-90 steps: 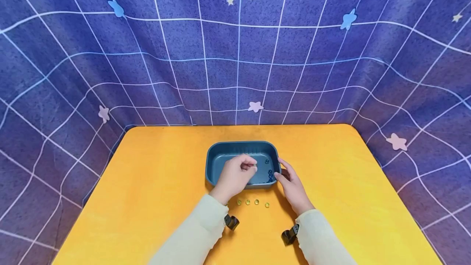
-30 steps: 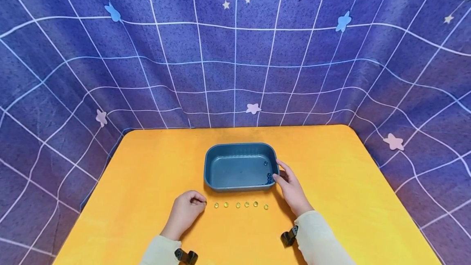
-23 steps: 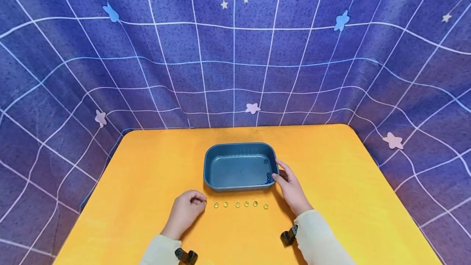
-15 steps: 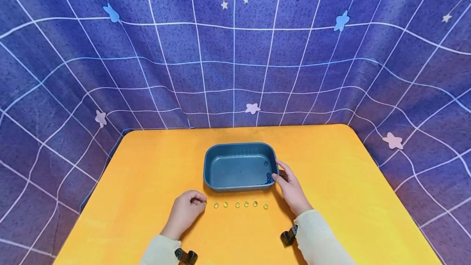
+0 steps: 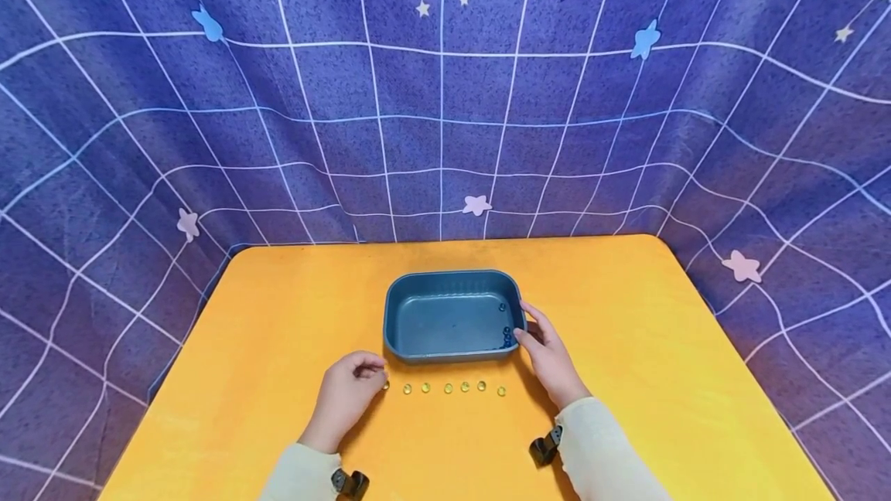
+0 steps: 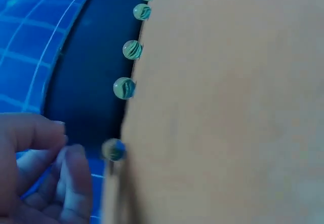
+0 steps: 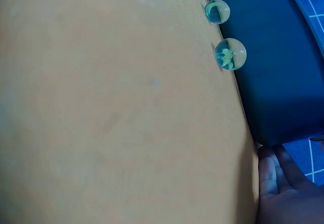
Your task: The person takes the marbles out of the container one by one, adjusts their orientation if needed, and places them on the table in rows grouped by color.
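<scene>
A blue rectangular plastic box [image 5: 452, 357] stands on the yellow table, with several dark-looking marbles [image 5: 506, 334] at its right end. My right hand [image 5: 554, 368] grips the box's right wall, thumb over the rim and fingers outside. Several clear marbles with yellowish swirls, such as one in the middle [image 5: 448, 388], form a row before the box. At the row's left end my left hand [image 5: 343, 396] hovers close to the last marble [image 5: 386, 386]. In the left wrist view a gap shows between its loosely bent fingers and that marble [image 6: 114, 149].
The yellow table [image 5: 278, 292] reaches back to a blue-purple curtain [image 5: 445, 138] with a grid and stars, which also hangs at both sides. Black wrist cameras [image 5: 545, 448] sit under the sleeves.
Three seconds ago my left hand held a marble over the box. It moved down-left, set the marble at the row's left end, and its fingers now have parted from it. Right hand stayed.
</scene>
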`<state>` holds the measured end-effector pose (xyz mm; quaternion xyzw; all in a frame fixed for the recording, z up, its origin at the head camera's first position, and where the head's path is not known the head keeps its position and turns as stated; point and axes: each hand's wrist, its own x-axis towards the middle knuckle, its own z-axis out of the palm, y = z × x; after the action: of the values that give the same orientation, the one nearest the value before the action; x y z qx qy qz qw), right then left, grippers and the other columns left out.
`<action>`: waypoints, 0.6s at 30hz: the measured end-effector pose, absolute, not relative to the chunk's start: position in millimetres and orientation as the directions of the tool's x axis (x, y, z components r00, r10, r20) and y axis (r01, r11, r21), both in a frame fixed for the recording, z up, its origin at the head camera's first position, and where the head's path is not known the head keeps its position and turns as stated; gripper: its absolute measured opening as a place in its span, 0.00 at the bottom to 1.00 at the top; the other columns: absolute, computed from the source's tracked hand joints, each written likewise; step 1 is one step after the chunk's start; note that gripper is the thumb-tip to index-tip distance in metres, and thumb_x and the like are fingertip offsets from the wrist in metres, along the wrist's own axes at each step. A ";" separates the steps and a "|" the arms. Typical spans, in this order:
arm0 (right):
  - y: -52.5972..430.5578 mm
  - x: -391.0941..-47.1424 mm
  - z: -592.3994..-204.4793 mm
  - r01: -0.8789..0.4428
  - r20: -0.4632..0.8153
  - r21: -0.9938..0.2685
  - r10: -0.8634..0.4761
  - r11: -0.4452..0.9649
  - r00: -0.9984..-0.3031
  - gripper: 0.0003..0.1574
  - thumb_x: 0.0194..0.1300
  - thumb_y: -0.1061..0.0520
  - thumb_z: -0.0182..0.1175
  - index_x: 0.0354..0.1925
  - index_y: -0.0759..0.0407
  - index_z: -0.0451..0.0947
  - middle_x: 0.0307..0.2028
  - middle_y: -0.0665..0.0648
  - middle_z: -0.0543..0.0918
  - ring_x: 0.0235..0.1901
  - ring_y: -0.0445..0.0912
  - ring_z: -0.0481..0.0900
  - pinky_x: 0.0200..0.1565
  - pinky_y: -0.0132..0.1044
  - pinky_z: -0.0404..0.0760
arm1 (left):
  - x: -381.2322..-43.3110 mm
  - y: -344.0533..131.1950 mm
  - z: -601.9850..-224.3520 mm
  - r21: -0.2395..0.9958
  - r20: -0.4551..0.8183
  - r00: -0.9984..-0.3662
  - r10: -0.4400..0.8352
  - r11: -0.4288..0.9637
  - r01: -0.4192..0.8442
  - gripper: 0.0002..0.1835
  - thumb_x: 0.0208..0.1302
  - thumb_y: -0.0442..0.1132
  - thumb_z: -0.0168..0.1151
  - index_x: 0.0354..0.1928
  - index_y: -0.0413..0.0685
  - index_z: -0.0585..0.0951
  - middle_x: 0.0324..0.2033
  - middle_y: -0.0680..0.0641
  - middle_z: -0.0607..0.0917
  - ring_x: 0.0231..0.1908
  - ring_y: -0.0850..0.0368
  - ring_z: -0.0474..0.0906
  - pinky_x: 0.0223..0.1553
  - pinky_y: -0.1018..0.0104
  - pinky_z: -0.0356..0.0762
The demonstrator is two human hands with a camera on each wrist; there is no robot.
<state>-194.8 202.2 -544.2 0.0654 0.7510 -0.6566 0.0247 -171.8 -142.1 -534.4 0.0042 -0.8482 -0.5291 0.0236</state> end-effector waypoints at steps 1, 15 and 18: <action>202.2 -195.0 -544.4 0.130 -0.122 -0.983 0.068 0.132 -0.990 0.33 0.79 0.52 0.57 0.76 0.38 0.63 0.66 0.62 0.72 0.66 0.58 0.69 0.69 0.58 0.65 | -171.3 -138.9 -529.4 0.897 0.069 -0.997 -0.022 0.440 0.052 0.07 0.59 0.27 0.72 0.39 0.42 0.88 0.31 0.50 0.85 0.33 0.57 0.81 0.36 0.68 0.80; 201.6 -196.9 -546.9 0.119 -0.112 -0.984 0.061 0.134 -0.992 0.33 0.79 0.51 0.57 0.76 0.38 0.64 0.66 0.61 0.73 0.66 0.57 0.69 0.68 0.58 0.65 | -186.2 -64.0 -484.1 0.854 0.234 -0.950 0.207 0.424 0.303 0.08 0.64 0.33 0.73 0.41 0.55 0.88 0.35 0.58 0.83 0.35 0.60 0.79 0.39 0.66 0.82; 202.2 -196.4 -545.9 0.130 -0.123 -0.984 0.065 0.124 -0.990 0.33 0.79 0.51 0.57 0.76 0.37 0.64 0.66 0.62 0.72 0.66 0.57 0.68 0.69 0.57 0.65 | -191.7 -48.0 -485.0 0.844 0.209 -0.946 0.249 0.442 0.303 0.08 0.65 0.35 0.72 0.42 0.55 0.88 0.36 0.59 0.83 0.36 0.60 0.79 0.40 0.66 0.82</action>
<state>-196.4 202.2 -545.9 0.0650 0.7493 -0.6586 0.0249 -191.7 -48.0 -485.0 -0.1628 -0.8488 -0.5023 0.0270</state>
